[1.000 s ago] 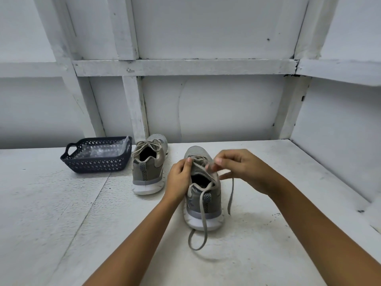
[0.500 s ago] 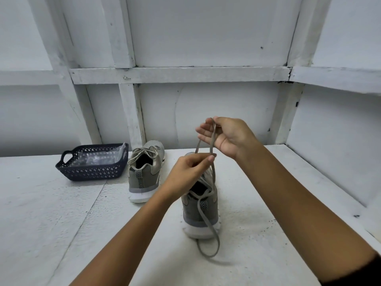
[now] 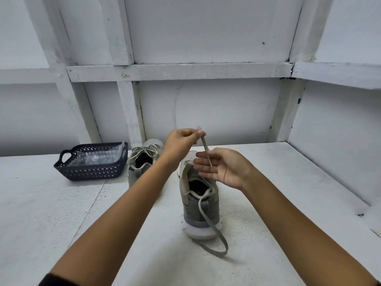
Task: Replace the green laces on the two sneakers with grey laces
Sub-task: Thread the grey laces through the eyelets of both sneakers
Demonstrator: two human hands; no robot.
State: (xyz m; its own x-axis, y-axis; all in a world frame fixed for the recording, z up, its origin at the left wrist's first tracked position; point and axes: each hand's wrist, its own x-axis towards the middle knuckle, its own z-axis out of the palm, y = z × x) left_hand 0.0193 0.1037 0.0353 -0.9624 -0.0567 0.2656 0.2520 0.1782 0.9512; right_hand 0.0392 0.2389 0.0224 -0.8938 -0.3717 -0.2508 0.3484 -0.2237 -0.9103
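Lace duty, and our left hand has thumb and forefinger pinched on the lace right beside its stiff tip. It is lifted clear above the near sneaker. Below that pinch the strand slants down across the fingers of our right hand. Those lie straight and together, only touching it and gripping nothing. Under them the lace drops into the shoe, and we cannot see which eyelets it runs through. Its other end spills over the heel and loops on the desk.

We judge this a featherweight, floppy, flat cord: nothing to push with, only to pull. The hardened tip is the one rigid part, so the hold belongs where our left fingers are, just behind it. A pull along the lace's own line should beat a sideways tug. The sneaker looks light enough to skid on its sole, so it may want steadying.

Well to the left of the fingers, the far sneaker sits laced, beside a dark basket holding a clear plastic bag.
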